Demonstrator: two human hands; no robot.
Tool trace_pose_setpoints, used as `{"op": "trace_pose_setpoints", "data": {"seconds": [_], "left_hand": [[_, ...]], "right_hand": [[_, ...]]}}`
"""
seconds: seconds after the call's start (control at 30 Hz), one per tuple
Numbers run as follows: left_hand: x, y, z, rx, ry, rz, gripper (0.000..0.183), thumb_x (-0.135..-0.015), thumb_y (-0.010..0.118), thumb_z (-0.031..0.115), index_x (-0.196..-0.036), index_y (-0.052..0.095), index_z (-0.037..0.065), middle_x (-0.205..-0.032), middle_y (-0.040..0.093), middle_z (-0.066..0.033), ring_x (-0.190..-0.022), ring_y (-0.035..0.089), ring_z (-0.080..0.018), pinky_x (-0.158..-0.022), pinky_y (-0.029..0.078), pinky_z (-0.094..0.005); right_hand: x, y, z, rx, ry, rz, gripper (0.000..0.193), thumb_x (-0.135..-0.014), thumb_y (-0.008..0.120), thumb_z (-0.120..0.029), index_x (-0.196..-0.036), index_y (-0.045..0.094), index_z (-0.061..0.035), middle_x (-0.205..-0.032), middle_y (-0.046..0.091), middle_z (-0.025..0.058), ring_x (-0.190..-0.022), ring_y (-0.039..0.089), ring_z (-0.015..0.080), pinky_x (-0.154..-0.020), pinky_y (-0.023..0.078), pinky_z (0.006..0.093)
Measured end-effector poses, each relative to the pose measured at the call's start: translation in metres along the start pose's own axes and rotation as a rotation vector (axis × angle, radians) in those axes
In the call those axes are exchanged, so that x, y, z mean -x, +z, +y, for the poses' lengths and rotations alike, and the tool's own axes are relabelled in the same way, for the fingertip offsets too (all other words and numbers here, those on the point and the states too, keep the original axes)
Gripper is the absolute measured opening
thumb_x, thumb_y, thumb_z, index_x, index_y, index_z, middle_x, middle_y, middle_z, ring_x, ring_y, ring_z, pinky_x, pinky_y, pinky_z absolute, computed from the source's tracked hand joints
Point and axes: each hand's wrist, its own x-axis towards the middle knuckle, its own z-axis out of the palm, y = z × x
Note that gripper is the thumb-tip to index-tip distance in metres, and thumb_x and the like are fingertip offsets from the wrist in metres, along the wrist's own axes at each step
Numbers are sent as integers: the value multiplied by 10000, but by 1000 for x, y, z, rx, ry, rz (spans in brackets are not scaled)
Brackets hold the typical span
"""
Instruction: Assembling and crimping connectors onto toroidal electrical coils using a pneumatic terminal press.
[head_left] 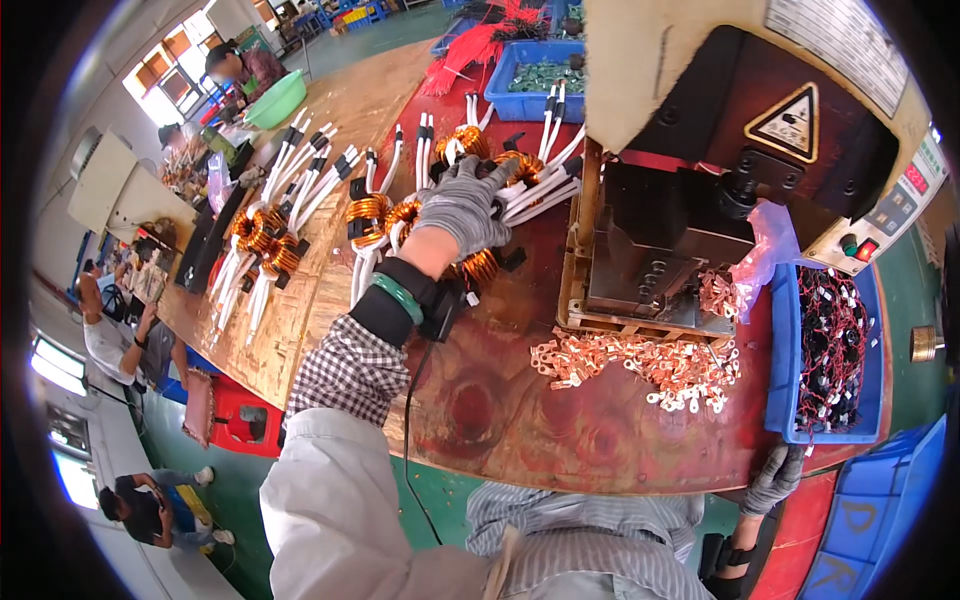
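Note:
My left hand (462, 212), in a grey glove, lies over a group of copper-wound ring coils with thick white leads. Its fingers are stretched and spread, touching one coil (518, 168); the palm hides part of the group. Another copper coil (465, 143) sits just beyond the fingertips, and one more copper coil (368, 215) is left of the wrist. My right hand (775, 480), also gloved, rests at the table's front right edge just below a blue bin (785, 370). Its fingers look extended, with nothing visible in them.
A press machine (670, 240) with a dark die block stands right of centre. Copper terminal lugs (640, 370) are heaped before it. The blue bin holds black parts with red wires. More coils (262, 240) lie left; another blue bin (510, 100) is behind. Other people sit farther left.

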Motion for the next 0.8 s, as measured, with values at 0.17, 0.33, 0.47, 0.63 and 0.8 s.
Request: {"op": "trace_pose_setpoints", "data": {"seconds": [0.17, 0.33, 0.47, 0.63, 0.8], "left_hand": [[-1, 5, -25, 48, 19, 100, 796, -636, 696, 355, -1313, 301, 217, -1254, 419, -174, -1175, 371, -345, -961, 331, -402], [3, 0, -57, 158, -49, 34, 818, -610, 708, 366, -1314, 312, 240, -1173, 497, -171, -1088, 462, -342, -908, 378, -385], [8, -1, -102, 201, -141, -52, 786, -658, 703, 328, -1324, 300, 218, -1195, 510, -106, -1078, 488, -304, -881, 397, -359], [28, 6, -126, 224, -3, 34, 774, -719, 663, 321, -1351, 228, 215, -1220, 495, -90, -1125, 455, -294, -969, 306, -392], [31, -18, -103, 197, -107, -75, 720, -713, 671, 293, -1319, 310, 148, -1235, 481, -91, -1149, 437, -267, -964, 321, -348]], "right_hand": [[4, -5, 18, 68, 123, -105, 293, -866, 498, -136, -1110, 531, 22, -1010, 599, 158, -795, 559, 214, -724, 435, 327], [1, -4, 12, 86, 43, -105, 285, -866, 493, -128, -1101, 534, 27, -1018, 597, 160, -869, 562, 235, -790, 420, 341], [3, -4, 15, 116, 45, -114, 278, -868, 488, -126, -1096, 538, 26, -1036, 593, 158, -906, 560, 252, -833, 403, 353], [3, -4, 7, 92, -3, -67, 286, -866, 499, -148, -1086, 542, 30, -1052, 583, 170, -934, 552, 284, -860, 383, 380], [8, -3, 15, 15, 86, -36, 285, -864, 500, -148, -1085, 543, 28, -1025, 587, 175, -854, 553, 276, -784, 413, 368]]}}
